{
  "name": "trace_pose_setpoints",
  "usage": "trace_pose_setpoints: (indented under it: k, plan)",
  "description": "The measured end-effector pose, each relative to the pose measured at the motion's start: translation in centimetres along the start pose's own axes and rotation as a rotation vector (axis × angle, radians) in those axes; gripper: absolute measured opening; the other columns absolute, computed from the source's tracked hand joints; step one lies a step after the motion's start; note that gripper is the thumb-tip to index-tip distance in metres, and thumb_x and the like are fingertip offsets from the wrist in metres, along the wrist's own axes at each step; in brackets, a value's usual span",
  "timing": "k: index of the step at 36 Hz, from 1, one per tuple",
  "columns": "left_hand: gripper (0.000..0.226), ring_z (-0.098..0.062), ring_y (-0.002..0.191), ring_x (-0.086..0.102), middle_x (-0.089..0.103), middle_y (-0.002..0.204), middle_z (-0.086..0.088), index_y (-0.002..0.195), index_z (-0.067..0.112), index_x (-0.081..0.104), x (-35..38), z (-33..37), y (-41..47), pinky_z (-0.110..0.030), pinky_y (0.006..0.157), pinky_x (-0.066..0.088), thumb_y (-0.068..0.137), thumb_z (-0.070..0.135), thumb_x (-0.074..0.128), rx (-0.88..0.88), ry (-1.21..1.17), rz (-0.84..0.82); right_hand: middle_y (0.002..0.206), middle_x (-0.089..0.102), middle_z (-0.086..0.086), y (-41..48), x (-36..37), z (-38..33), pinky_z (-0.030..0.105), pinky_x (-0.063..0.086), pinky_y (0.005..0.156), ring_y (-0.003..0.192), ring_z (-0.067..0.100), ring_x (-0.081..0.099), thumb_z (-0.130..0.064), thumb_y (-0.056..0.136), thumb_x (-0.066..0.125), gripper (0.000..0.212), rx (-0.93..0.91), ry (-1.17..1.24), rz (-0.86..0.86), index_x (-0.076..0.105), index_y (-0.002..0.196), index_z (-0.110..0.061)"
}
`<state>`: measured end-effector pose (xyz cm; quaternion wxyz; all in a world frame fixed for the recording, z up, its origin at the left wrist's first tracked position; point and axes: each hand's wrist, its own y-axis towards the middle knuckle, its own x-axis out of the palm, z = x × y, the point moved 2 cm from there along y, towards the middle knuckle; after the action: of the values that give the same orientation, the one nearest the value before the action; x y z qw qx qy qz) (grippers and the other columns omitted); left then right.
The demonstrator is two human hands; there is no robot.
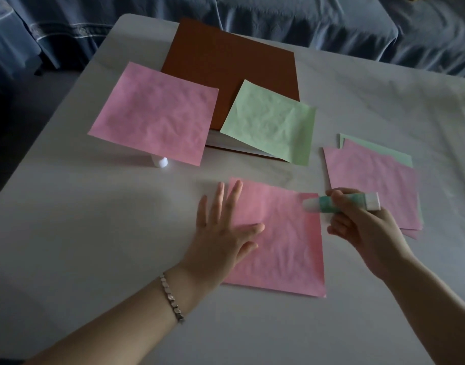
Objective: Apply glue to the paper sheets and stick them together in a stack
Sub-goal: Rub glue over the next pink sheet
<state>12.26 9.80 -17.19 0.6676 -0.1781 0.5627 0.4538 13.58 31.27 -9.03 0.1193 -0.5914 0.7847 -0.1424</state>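
table [94,233], glue stick [356,200] over pink sheet [286,246]

A single sheet [284,246] lies at the front middle of the worktop [94,233]. The left hand [220,233] rests flat on its left edge. The right hand [365,227] holds a glue stick [352,201] over its far right corner. Just right of it, slightly farther back, lies a pile of sheets [373,185]. Behind lies a folder [226,67]. A second sheet [270,122] overlaps the folder's near right corner, and a third sheet [155,111] overlaps its left side. A small cap [161,162] sits under the third sheet's near edge. A sofa [305,19] stands behind the worktop.
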Motion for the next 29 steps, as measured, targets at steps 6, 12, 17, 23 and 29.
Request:
trace_pose_setpoints:
  k: [6,12,17,23,29]
  plan:
    - [0.028,-0.032,0.132,0.037,0.045,0.139,-0.019,0.108,0.017,0.066,-0.2,0.5,-0.2,-0.052,0.108,0.031,0.086,0.028,0.054,0.123,0.014,0.049,0.042,0.043,-0.005,-0.4,0.2,-0.3,0.022,0.046,0.052,0.042,0.007,0.042,-0.008,0.086,0.059,0.007,-0.078,-0.166,0.073,0.063,0.088,-0.013]
    - [0.038,-0.021,0.120,0.054,0.056,0.132,-0.010,0.119,0.010,0.063,0.5,3.3,-0.7,-0.033,0.103,0.039,0.089,0.022,0.043,0.290,-0.122,-0.069,0.053,0.063,-0.002,0.0,0.9,-0.2,0.035,0.050,0.059,0.046,0.012,0.057,-0.020,0.076,0.070,0.009,-0.269,-0.536,0.091,0.062,0.073,-0.023]
    - [0.039,-0.020,0.127,0.047,0.053,0.136,-0.006,0.124,0.015,0.061,1.5,2.8,-0.7,-0.034,0.107,0.029,0.092,0.027,0.041,0.280,-0.187,-0.153,0.057,0.064,-0.004,1.3,1.5,0.2,0.037,0.053,0.062,0.050,0.012,0.059,-0.024,0.071,0.075,0.013,-0.246,-0.618,0.018,0.064,0.078,-0.029]
    - [0.039,-0.020,0.128,0.045,0.054,0.135,-0.005,0.123,0.016,0.061,1.4,2.9,-0.6,-0.034,0.109,0.026,0.091,0.026,0.042,0.270,-0.211,-0.149,0.066,0.064,-0.003,2.0,2.5,0.1,0.029,0.048,0.060,0.063,0.020,0.061,-0.028,0.069,0.074,0.016,-0.278,-0.788,-0.041,0.062,0.078,-0.024]
    - [0.039,-0.018,0.127,0.046,0.056,0.133,-0.004,0.121,0.018,0.063,1.3,2.9,-0.5,-0.033,0.109,0.026,0.090,0.026,0.042,0.252,-0.230,-0.172,0.059,0.059,-0.011,1.9,3.2,0.2,0.011,0.040,0.050,0.054,0.001,0.052,-0.024,0.073,0.074,0.009,-0.356,-0.956,-0.075,0.066,0.075,-0.023]
